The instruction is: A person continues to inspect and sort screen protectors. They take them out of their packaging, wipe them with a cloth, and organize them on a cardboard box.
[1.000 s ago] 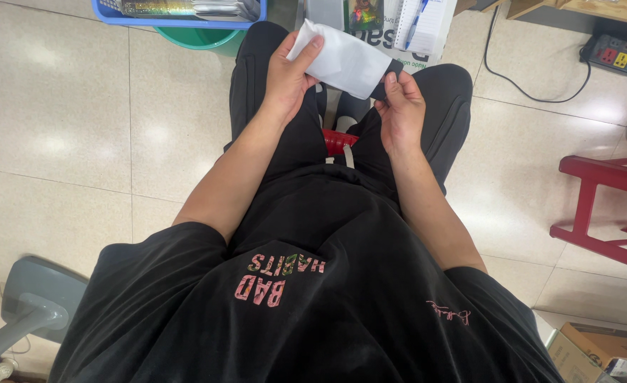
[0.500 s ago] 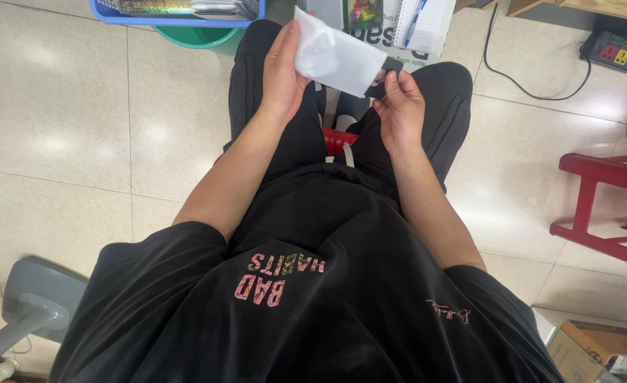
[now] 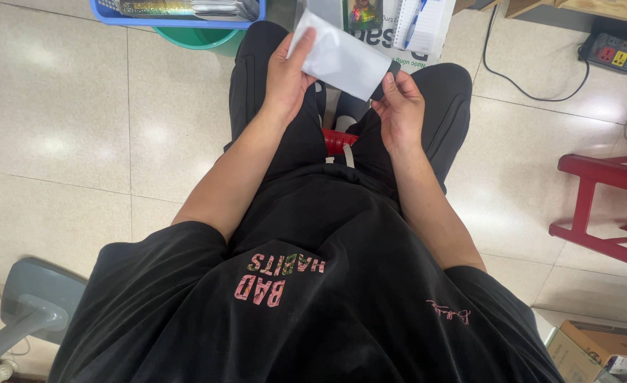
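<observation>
I see both forearms stretched forward over the lap, holding a grey pouch [image 3: 342,58] above the knees. Left hand [image 3: 285,74] grips the pouch's left end, thumb on top. Right hand [image 3: 398,106] pinches its lower right corner, fingertips hidden behind it. Beyond the pouch, blue tray [image 3: 179,15] is cut off at top.

Pale shiny floor tiles [image 3: 65,128] with thin grey lines between them. Standing on the floor at the top: a green bucket [image 3: 196,37], with a blue tray [image 3: 179,15] resting on it. Near the top right corner, a power strip [image 3: 615,53] with a black cord [image 3: 523,71] curling over the tiles. A red stool [image 3: 608,202] at the right. A cardboard box [image 3: 597,351] at the bottom right. A grey stand base [image 3: 26,308] at the bottom left.
</observation>
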